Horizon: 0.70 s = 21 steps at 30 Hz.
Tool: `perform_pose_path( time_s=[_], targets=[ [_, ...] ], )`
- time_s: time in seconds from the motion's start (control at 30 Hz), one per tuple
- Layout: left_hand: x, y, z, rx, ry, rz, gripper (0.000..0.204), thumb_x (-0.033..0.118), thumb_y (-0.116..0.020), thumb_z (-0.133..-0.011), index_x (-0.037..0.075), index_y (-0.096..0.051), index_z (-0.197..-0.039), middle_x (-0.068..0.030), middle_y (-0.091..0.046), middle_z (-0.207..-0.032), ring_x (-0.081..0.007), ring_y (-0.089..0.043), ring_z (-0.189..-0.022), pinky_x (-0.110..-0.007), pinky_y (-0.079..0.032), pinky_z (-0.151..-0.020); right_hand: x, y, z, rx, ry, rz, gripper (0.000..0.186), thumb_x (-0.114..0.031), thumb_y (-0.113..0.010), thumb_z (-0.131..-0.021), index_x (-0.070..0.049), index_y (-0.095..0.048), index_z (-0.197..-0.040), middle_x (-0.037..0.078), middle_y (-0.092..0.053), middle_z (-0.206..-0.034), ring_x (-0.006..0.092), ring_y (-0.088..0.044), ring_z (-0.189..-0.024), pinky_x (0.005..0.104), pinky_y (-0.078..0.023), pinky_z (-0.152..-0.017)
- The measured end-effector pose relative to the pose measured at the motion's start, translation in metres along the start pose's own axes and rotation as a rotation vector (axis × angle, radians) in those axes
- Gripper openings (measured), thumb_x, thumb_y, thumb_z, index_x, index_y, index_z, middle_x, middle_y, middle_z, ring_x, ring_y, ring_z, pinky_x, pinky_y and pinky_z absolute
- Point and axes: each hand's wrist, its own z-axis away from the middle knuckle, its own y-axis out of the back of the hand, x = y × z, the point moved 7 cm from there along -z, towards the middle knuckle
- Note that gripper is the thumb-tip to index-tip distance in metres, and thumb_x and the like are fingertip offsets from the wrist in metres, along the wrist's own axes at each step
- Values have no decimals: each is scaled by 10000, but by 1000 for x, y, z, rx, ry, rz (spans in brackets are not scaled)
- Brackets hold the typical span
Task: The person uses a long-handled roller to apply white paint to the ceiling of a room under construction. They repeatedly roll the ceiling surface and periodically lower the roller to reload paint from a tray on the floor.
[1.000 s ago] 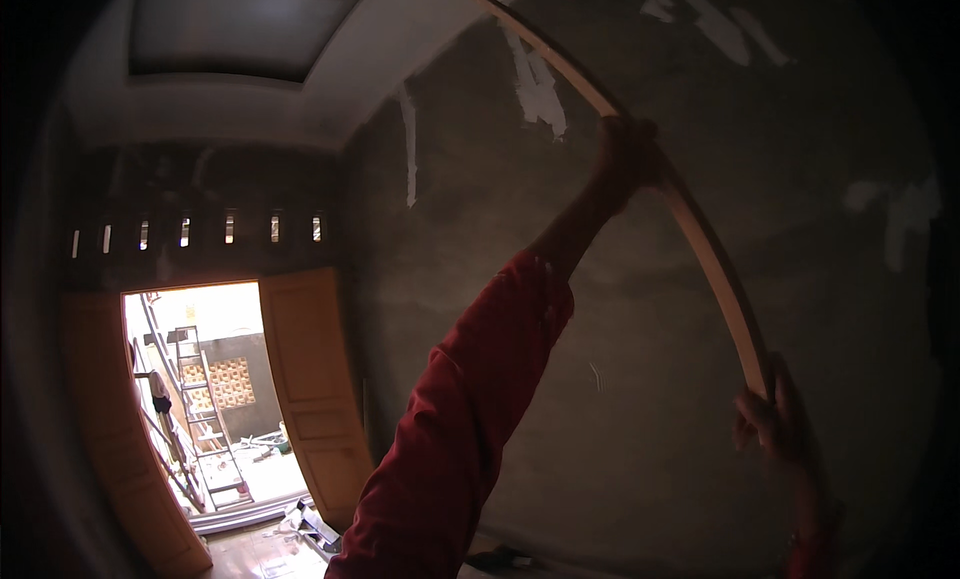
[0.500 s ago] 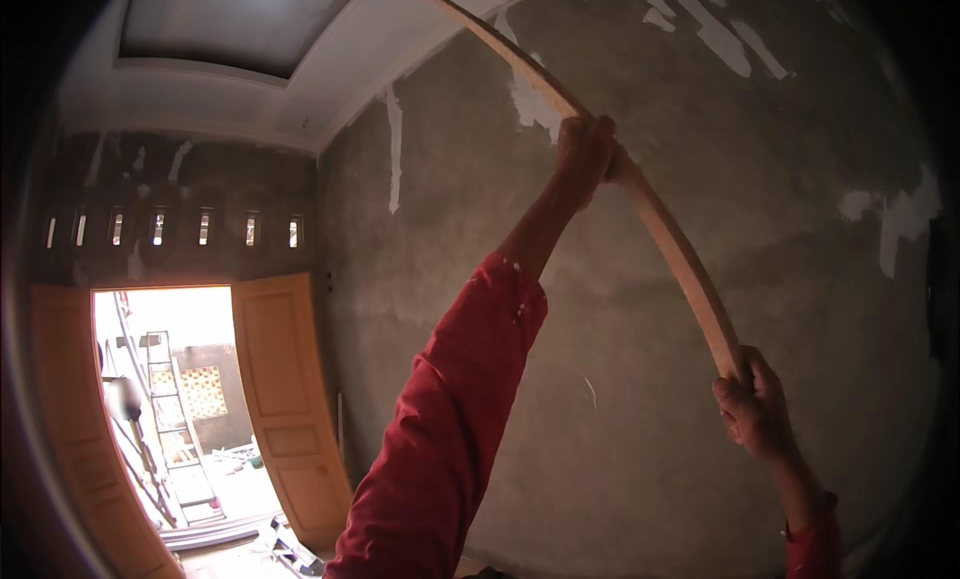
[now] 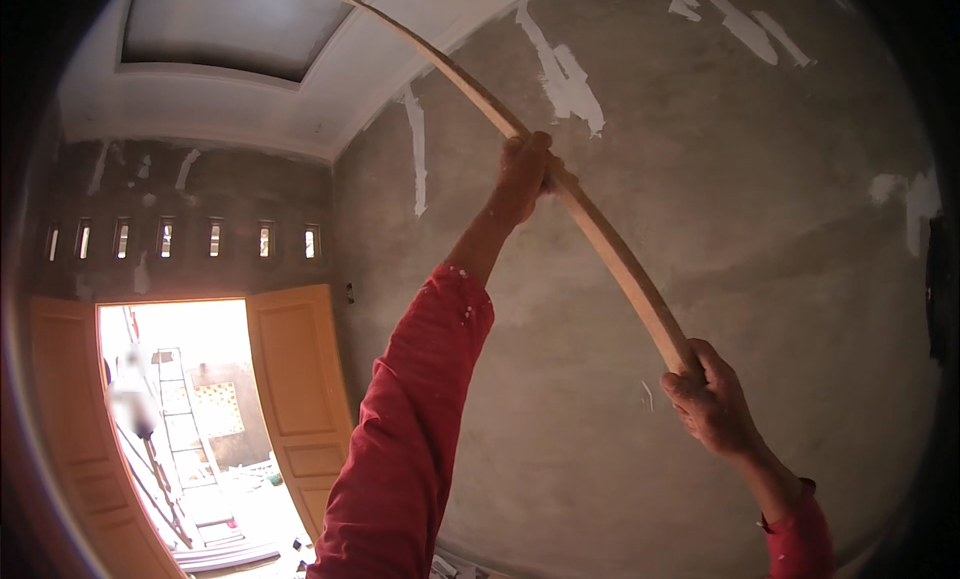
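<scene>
Left hand [image 3: 522,177] grips long wooden strip [image 3: 620,264] partway along, fingers wrapped round it and closed. Right hand [image 3: 715,399] holds same strip at its lower end, fingers curled shut round the wood, thumb side up. Strip runs slantwise from right hand up past left hand, far end toward upper left, in front of the ceiling [image 3: 215,104]; cannot tell if that tip touches anything. Strip looks bowed, lens bends edges. Both arms raised, red sleeves [image 3: 410,409], white specks near left cuff. Behind: grey plastered wall [image 3: 560,409] with white patches [image 3: 565,84] high up. Lower left: doorway with two wooden door leaves [image 3: 297,379] swung open, bright outside, ladder [image 3: 182,414] standing there, details washed out. Row of narrow vent slots [image 3: 165,237] above doorway, daylight showing through
</scene>
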Motion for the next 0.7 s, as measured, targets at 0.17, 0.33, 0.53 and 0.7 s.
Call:
perform_pose_path(
  time_s=[0.17,0.33,0.53,0.7],
  targets=[
    [11,45,3,-16,43,-33,263,214,-577,-892,24,-430,-999,-122,-521,-816,-263,-619,-630,-415,-612,-612,-11,-38,-7,-67,20,-47,306,-242,-619,-923,-22,-514,-1109,-3,-494,-785,71,-442,-648,274,-395,-560],
    [16,45,10,-10,63,-17,247,209,-568,-907,17,-446,-1003,-129,-532,-802,-259,-607,-590,-414,-608,-567,-15,-42,6,2,4,-39,315,-246,-623,-925,-11,-525,-1110,-9,-487,-763,61,-444,-636,266,-390,-548],
    [10,30,29,99,25,149,329,287,-538,-970,13,-395,-1084,-148,-528,-861,-274,-607,-561,-413,-586,-499,-14,-53,28,107,-102,-105,367,-227,-671,-904,-21,-507,-1160,-14,-499,-740,45,-441,-549,236,-368,-452],
    [-25,31,130,22,-21,96,402,214,-560,-960,18,-236,-1094,-160,-458,-935,-261,-612,-574,-399,-576,-456,-4,-105,16,105,-52,-63,403,-236,-694,-909,-26,-487,-1183,-18,-502,-727,36,-438,-527,220,-360,-425]
  ],
)
